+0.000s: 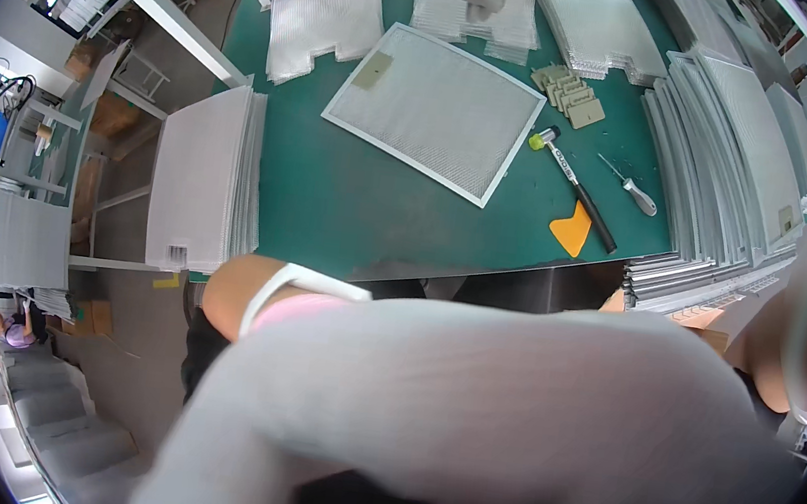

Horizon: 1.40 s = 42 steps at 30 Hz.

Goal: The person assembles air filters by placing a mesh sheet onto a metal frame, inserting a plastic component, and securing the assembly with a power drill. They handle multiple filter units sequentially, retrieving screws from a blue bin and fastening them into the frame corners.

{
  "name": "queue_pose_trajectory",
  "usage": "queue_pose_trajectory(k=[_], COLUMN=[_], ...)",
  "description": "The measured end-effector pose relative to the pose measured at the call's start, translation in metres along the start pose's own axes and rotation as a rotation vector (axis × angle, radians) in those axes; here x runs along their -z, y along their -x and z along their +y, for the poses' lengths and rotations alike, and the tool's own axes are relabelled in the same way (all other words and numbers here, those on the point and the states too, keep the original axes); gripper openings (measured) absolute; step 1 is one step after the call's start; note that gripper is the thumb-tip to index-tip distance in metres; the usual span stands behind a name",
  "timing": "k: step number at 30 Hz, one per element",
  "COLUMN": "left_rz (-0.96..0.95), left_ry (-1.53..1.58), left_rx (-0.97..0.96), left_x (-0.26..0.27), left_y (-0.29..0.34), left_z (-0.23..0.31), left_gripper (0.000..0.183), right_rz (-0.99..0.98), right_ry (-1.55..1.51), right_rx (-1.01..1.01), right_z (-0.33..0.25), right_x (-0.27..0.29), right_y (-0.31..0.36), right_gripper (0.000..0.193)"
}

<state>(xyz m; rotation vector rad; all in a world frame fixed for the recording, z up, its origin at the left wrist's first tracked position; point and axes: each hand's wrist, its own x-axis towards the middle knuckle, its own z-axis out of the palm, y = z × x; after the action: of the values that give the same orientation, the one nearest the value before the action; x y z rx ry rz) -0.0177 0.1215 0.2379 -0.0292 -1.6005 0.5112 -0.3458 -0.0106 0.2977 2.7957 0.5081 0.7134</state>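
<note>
A large white sleeve [467, 391], smeared by motion, sweeps across the lower part of the view close to the camera. At its left end show bare skin [229, 293], a white band [304, 285] and a bit of pink cloth; no fingers of my left hand can be made out. Toward the right rim, a blurred arm [771, 337] with a pale band lies beside the tall stack of metal mesh panels [715, 139]; the fingers of my right hand are hidden or blurred. A white-framed mesh filter panel [436, 110] lies on the green table [328, 213], apart from both arms.
Right of the panel are a black-handled mallet [586, 204], an orange scraper [570, 231], a screwdriver [635, 192] and several beige tabs [573, 99]. Mesh sheets [326, 21] lie at the back. A panel stack [200, 182] stands left. Another person [16, 330] is far left.
</note>
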Motion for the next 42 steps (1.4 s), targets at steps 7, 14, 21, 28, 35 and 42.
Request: queue_pose_trajectory(k=[7,14,21,28,35,42], left_rz=[0.099,0.41,0.064,-0.119,-0.084,-0.629], left_ry=[0.247,0.847,-0.15,-0.278,-0.493,-0.877], left_rx=[0.201,0.218,-0.386,-0.516,-0.334,0.537], left_x=[-0.009,-0.037,-0.007,0.016,0.04,0.055], left_y=[-0.01,-0.015,-0.026,0.021,0.072,0.104], left_z=[-0.001,0.011,0.04,0.062,-0.016,-0.02], left_gripper=[0.015,0.023,0.043,0.051,0.054,0.026], right_rz=[0.011,0.018,0.017,0.081,0.112,0.37], right_ry=[-0.007,-0.008,0.008,0.0,0.021,0.299], right_rx=[-0.004,-0.016,-0.042,0.037,0.017,-0.146], right_z=[0.008,0.01,0.011,0.012,0.005,0.005], right_x=[0.001,-0.001,-0.008,-0.007,-0.011,-0.019], right_y=[0.005,0.003,0.004,-0.01,-0.01,-0.001], right_gripper=[0.027,0.026,0.026,0.025,0.025,0.024])
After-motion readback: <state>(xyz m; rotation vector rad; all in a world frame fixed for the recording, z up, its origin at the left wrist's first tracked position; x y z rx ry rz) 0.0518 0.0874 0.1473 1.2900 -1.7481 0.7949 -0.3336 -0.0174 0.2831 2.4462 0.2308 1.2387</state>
